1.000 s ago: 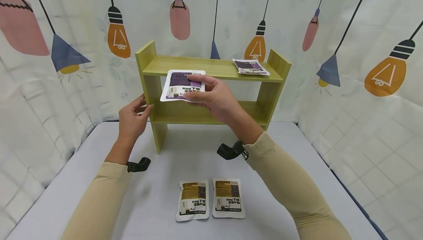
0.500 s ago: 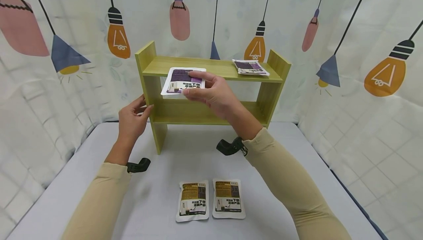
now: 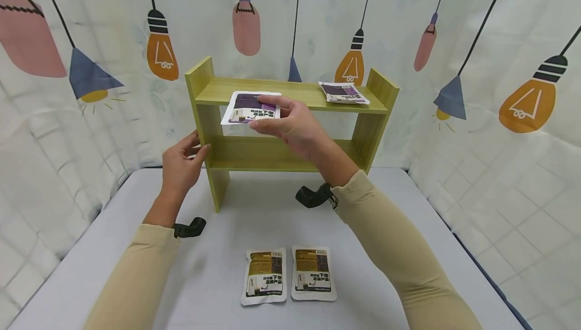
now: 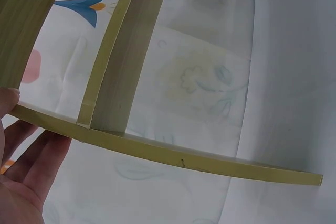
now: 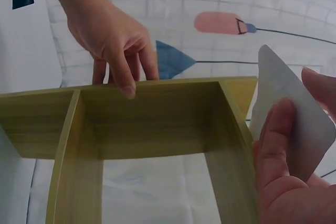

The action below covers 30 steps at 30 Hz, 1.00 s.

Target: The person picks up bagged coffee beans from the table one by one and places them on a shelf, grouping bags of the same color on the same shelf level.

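Head view, right hand (image 3: 295, 128) pinching purple packet (image 3: 250, 107)

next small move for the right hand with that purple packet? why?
Probably ease the purple packet forward and down flat onto the top shelf. The right hand pinches it at the shelf's front edge, partly over the board. The left hand steadies the shelf's left side, and a purple stack already lies there at the right.

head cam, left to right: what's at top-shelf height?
Shelf's left upright → purple packet pinched by the right hand → stack of purple packets → shelf's right upright.
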### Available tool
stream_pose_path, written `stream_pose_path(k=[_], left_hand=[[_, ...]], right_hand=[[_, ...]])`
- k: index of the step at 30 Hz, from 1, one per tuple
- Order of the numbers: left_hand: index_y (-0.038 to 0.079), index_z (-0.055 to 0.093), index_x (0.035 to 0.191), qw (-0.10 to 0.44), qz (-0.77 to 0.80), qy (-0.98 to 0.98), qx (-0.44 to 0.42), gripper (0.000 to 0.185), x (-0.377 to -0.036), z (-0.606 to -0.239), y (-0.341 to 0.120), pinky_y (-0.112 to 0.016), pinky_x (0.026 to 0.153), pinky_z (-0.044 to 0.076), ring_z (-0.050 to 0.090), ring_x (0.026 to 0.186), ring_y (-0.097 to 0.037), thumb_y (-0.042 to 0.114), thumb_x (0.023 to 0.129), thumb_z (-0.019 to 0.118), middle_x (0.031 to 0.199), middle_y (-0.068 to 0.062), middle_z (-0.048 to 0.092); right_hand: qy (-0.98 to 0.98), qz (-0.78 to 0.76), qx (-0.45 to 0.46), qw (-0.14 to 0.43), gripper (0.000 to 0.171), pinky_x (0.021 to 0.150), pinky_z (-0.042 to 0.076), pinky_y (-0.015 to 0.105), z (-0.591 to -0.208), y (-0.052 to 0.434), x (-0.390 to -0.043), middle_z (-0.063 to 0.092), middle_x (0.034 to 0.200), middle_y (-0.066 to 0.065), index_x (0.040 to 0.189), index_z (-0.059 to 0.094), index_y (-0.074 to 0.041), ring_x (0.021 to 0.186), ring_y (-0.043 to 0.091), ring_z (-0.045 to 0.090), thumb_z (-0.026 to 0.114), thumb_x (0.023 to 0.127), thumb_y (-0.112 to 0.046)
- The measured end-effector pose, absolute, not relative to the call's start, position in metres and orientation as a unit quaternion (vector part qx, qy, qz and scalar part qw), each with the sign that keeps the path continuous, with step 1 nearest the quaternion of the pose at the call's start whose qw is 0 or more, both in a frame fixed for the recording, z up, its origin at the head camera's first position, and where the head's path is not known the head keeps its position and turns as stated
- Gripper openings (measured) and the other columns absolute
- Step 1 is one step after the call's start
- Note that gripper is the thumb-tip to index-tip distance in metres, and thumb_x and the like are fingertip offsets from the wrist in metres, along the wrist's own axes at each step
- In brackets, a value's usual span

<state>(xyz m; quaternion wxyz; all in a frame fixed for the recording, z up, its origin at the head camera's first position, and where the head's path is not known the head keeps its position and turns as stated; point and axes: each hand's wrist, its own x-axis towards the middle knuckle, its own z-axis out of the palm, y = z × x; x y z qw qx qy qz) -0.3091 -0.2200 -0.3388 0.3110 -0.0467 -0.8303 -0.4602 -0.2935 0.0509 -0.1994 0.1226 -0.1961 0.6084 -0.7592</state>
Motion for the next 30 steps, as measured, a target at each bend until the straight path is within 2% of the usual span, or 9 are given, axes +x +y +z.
stream_pose_path(k=[8,19,25,30], left_hand=[[0.028,0.053,0.150,0.305,-0.462,-0.832,-0.046,0.050,-0.307,-0.337,-0.219,-0.054,0.095,0.058,0.070,0.118,-0.036,0.032,0.102,0.064,0.139,-0.013,0.067],[0.029,0.054,0.150,0.305,-0.465,-0.829,-0.049,0.050,-0.309,-0.339,-0.221,-0.049,0.092,0.059,0.071,0.117,-0.033,0.037,0.101,0.064,0.140,-0.011,0.067],[0.029,0.053,0.151,0.304,-0.466,-0.830,-0.050,0.050,-0.310,-0.339,-0.221,-0.049,0.093,0.059,0.071,0.117,-0.034,0.034,0.102,0.064,0.140,-0.011,0.066],[0.030,0.053,0.150,0.302,-0.468,-0.829,-0.050,0.050,-0.309,-0.338,-0.221,-0.050,0.093,0.059,0.071,0.118,-0.034,0.034,0.102,0.064,0.140,-0.011,0.066]], right_hand=[[0.611,-0.760,-0.192,0.110,0.066,0.085,0.062,0.027,-0.197,0.048,-0.297,0.061,0.128,0.019,0.145,0.058,-0.004,0.095,0.024,0.069,0.074,0.084,0.014],[0.620,-0.760,-0.177,0.079,0.058,0.082,0.064,0.031,-0.194,0.044,-0.304,0.063,0.121,0.017,0.139,0.063,-0.003,0.083,0.022,0.072,0.079,0.084,0.007],[0.637,-0.748,-0.175,0.057,0.055,0.081,0.065,0.034,-0.193,0.041,-0.306,0.069,0.112,0.016,0.135,0.066,-0.003,0.075,0.021,0.074,0.082,0.082,0.002],[0.659,-0.734,-0.159,0.042,0.052,0.080,0.065,0.037,-0.190,0.039,-0.307,0.074,0.101,0.017,0.130,0.069,-0.005,0.074,0.027,0.077,0.085,0.081,-0.004]])
